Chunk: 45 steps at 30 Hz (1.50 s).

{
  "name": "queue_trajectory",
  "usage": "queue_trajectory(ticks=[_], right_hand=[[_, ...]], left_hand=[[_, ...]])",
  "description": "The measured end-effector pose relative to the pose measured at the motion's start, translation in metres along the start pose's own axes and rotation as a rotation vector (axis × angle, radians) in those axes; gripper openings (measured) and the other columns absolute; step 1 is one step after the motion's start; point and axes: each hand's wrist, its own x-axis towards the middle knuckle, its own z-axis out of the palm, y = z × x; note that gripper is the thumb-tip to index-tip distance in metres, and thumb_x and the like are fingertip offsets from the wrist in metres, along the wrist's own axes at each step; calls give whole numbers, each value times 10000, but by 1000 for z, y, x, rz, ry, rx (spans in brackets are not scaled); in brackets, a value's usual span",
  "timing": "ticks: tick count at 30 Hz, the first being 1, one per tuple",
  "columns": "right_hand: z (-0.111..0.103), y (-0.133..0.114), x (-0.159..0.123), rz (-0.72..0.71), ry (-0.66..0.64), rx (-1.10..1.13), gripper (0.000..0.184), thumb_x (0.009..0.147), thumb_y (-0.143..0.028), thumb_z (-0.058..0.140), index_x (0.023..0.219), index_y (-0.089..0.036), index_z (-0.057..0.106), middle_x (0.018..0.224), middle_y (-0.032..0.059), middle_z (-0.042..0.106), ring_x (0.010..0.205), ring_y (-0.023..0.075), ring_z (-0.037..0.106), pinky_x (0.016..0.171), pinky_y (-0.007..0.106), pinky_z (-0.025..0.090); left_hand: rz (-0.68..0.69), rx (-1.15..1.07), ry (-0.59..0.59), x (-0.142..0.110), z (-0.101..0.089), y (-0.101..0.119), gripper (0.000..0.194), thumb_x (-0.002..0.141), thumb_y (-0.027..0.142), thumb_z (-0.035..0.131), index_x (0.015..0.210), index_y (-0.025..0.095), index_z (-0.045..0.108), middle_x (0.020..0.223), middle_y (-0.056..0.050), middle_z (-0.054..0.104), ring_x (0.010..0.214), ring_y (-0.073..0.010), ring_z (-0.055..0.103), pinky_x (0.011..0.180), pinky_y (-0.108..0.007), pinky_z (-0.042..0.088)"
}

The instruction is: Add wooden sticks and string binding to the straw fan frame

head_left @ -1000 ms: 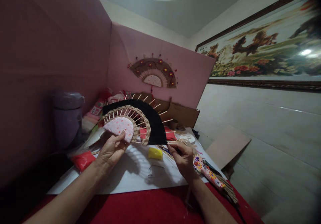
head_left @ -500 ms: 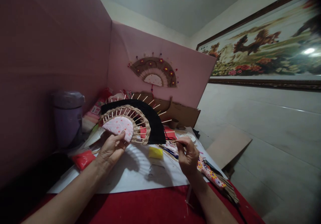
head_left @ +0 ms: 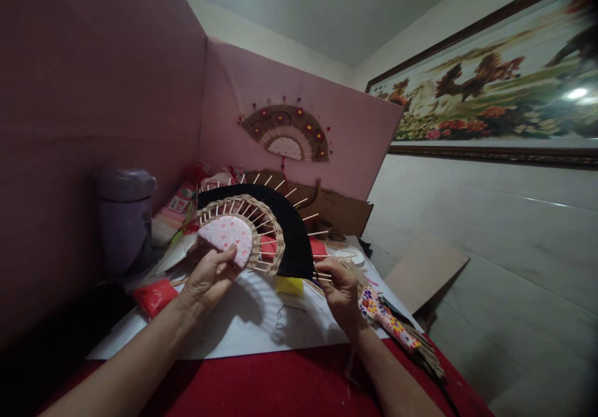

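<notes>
A handmade fan is held up over the table, tilted, its thin sticks fanning out past a wide black band. Inside the band runs a ring of braided tan cord. My left hand grips the pink, red-dotted half-disc at the fan's base, thumb on its face. At the lower right end of the black band, my right hand is closed in a pinch beside the stick ends. A dark strand of yarn runs from the band to its fingers, which partly hide it.
White paper covers part of the red tabletop. On it lie a red packet and a yellow piece. A floral-patterned object lies right of my right hand. A purple flask stands left; a finished fan hangs behind.
My right hand has moved left and slightly down, close against the end of the black band. The fan has shifted a little right and down in my left hand.
</notes>
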Motion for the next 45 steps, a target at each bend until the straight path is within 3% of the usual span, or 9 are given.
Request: queue_trajectory(ticks=[10, 18, 23, 27, 35, 45], right_hand=[[5, 0, 5, 134, 96, 159, 84, 667, -138, 600, 692, -204, 646, 647, -4, 618, 603, 132, 553, 546, 229, 445], [7, 1, 1, 188, -65, 205, 123, 662, -128, 570, 685, -202, 665, 683, 12, 623, 659, 154, 569, 614, 262, 462], [7, 4, 5, 225, 101, 183, 44, 669, -210, 616, 663, -191, 656, 632, 3, 618, 611, 140, 549, 572, 243, 443], [5, 9, 8, 245, 108, 166, 99, 742, -261, 589, 728, -187, 653, 629, -1, 602, 598, 133, 532, 563, 245, 421], [-9, 8, 12, 28, 165, -124, 96, 776, -215, 580, 686, -189, 559, 671, -12, 523, 658, 130, 481, 622, 256, 373], [-16, 5, 13, -158, 129, -234, 71, 793, -138, 549, 766, -200, 526, 736, 0, 508, 693, 137, 479, 630, 268, 384]], left_hand=[[-50, 16, -2, -3, 2, -1, 337, 737, -68, 466, 934, 161, 616, 805, -71, 661, 653, -150, 642, 599, -267, 560], [-32, 25, -28, -5, 3, -4, 330, 760, -57, 458, 972, 148, 605, 750, -56, 661, 652, -141, 644, 611, -254, 561], [-46, 24, -3, -4, 3, -2, 338, 751, -69, 462, 960, 153, 608, 742, -46, 663, 638, -138, 643, 593, -248, 560], [-29, 31, 26, -4, 4, 0, 306, 745, -81, 459, 905, 130, 612, 724, -42, 665, 626, -133, 643, 559, -235, 556], [-44, 115, 9, -4, 5, 1, 309, 739, -77, 469, 920, 129, 613, 758, -48, 674, 632, -132, 639, 565, -233, 552], [-38, 197, 39, -4, 5, 8, 247, 717, -67, 498, 823, 120, 619, 744, -53, 673, 608, -132, 634, 546, -218, 539]])
